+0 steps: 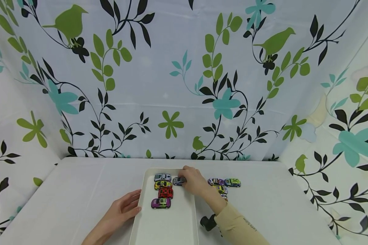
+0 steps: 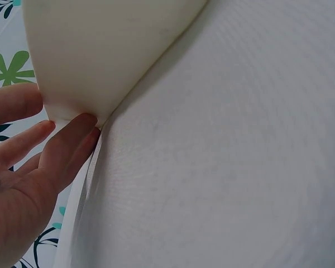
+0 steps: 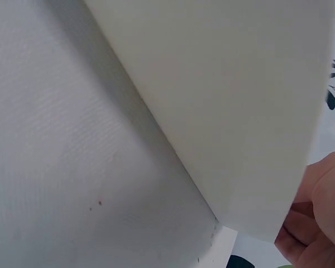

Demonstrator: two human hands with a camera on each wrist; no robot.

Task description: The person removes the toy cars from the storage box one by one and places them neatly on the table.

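A white tray [image 1: 168, 224] lies on the table with several toy cars near its far end. On its left run a silver toy car [image 1: 162, 177], a yellow toy car [image 1: 163, 184], a red toy car [image 1: 165, 193] and a purple toy car [image 1: 161, 203] in a column. My right hand [image 1: 192, 180] pinches a dark grey toy car [image 1: 178, 181] beside the silver one, inside the tray's far right corner. With fingers extended, my left hand [image 1: 122, 211] touches the outside of the tray's left wall [image 2: 100, 61]; the right wrist view shows the opposite wall [image 3: 234, 111].
Right of the tray sit more toy cars: a purple-and-white one [image 1: 216, 181], a green one [image 1: 232, 182] and a yellow one [image 1: 220, 189]; another is partly hidden by the right forearm. A black object [image 1: 208, 223] shows beside the sleeve. Patterned curtains [image 1: 184, 85] surround the table.
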